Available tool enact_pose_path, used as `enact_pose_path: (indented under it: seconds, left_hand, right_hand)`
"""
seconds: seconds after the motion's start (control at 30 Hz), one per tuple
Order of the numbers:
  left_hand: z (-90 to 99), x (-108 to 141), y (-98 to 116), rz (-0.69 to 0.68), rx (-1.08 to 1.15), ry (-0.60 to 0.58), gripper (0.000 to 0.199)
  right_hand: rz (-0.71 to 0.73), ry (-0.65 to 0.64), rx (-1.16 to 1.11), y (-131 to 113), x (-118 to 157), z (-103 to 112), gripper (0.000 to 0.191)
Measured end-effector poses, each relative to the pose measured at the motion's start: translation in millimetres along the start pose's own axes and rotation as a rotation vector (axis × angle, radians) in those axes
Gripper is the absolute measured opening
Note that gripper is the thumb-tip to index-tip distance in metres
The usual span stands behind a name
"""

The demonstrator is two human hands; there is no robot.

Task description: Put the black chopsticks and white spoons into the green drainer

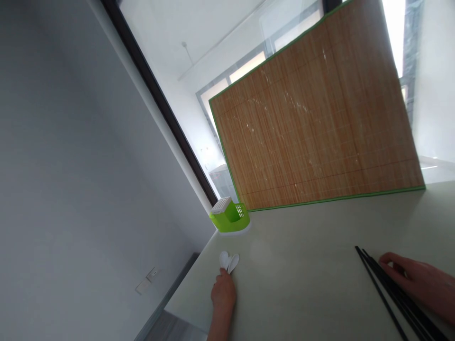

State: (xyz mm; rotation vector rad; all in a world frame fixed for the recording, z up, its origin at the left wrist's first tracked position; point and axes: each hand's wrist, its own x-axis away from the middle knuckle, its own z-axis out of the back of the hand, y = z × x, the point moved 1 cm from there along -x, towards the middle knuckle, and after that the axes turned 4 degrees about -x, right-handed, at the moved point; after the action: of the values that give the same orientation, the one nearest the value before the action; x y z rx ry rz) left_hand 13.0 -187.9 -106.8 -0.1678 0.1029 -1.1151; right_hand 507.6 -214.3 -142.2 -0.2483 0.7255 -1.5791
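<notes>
White spoons (229, 262) fan out from the fingertips of my left hand (223, 291), which is closed round their handles. Two spoon bowls show; the handles are hidden by the fingers. At the lower right lie several long black chopsticks (387, 284), bunched at the bottom of the view, with one spread a little apart. My right hand (415, 282) is against the right side of this bundle, thumb and forefinger curled together at its edge. The other fingers of that hand are mostly hidden.
A green and white plastic holder (231, 219) with a latticed side stands at the table's far left corner. Behind the pale table (302, 265), a bamboo mat (320, 113) with green edging stands upright against the glass. A grey wall (88, 166) with sockets is on the left.
</notes>
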Motion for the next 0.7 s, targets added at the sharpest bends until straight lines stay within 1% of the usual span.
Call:
enact_pose_path:
  seconds: [0.07, 0.17, 0.23, 0.27, 0.3, 0.37, 0.5, 0.6, 0.7]
  left_hand:
    - [0.3, -2, 0, -0.014, 0.005, -0.001, 0.044]
    - [1.4, -3, 4, -0.04, 0.02, -0.005, 0.045]
    - [4.2, 1, 13, -0.069, 0.033, -0.01, 0.044]
    - [6.9, 5, 21, -0.091, 0.041, -0.011, 0.045]
    - [10.4, 12, 31, -0.122, 0.051, -0.011, 0.046]
    - [19.8, 30, 58, -0.203, 0.084, -0.016, 0.049]
    - [38.7, 85, 124, -0.402, 0.175, -0.046, 0.056]
    - [42.6, 125, 169, -0.484, 0.224, -0.09, 0.061]
    - [37.2, 152, 200, -0.49, 0.246, -0.136, 0.06]
  right_hand:
    - [-0.033, -0.123, -0.006, -4, 2, 2, 0.031]
    - [-0.031, -0.123, 0.007, -7, 3, 4, 0.031]
    - [-0.021, -0.104, 0.01, -7, 3, 3, 0.031]
    - [-0.018, -0.092, 0.014, -6, 3, 3, 0.031]
    - [-0.014, -0.081, 0.019, -6, 2, 2, 0.032]
    - [0.0, -0.069, 0.027, -5, 1, 0, 0.031]
    - [0.089, -0.049, 0.016, -15, 6, -3, 0.029]
    - [0.234, -0.039, -0.029, -35, 19, -10, 0.028]
    - [0.462, -0.03, -0.025, -59, 36, -22, 0.038]
